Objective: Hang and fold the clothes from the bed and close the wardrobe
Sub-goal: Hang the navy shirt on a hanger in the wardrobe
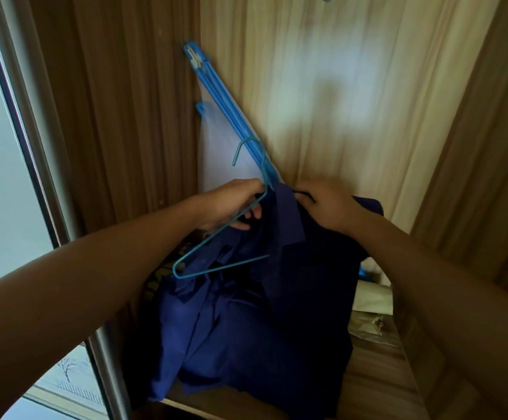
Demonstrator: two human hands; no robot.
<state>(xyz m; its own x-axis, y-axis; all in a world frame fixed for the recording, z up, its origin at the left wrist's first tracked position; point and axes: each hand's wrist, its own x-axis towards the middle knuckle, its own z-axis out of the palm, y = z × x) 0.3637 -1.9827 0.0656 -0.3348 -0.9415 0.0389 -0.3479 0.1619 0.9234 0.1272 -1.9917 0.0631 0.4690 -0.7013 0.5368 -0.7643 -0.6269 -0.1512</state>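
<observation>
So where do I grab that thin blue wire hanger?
Pinch the thin blue wire hanger at its neck, just under the hook, coming from the left, where the left hand holds it. The hook stands free above, and the dark blue shirt hides its other arm.

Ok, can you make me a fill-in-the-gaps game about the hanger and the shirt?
1. The left hand grips the wire hanger just under its ____.
2. The right hand grips the shirt, which is dark ____.
3. One end of the wire hanger is tucked inside the ____.
4. The wardrobe walls behind are made of ____.
Missing words: hook; blue; shirt; wood.
</observation>
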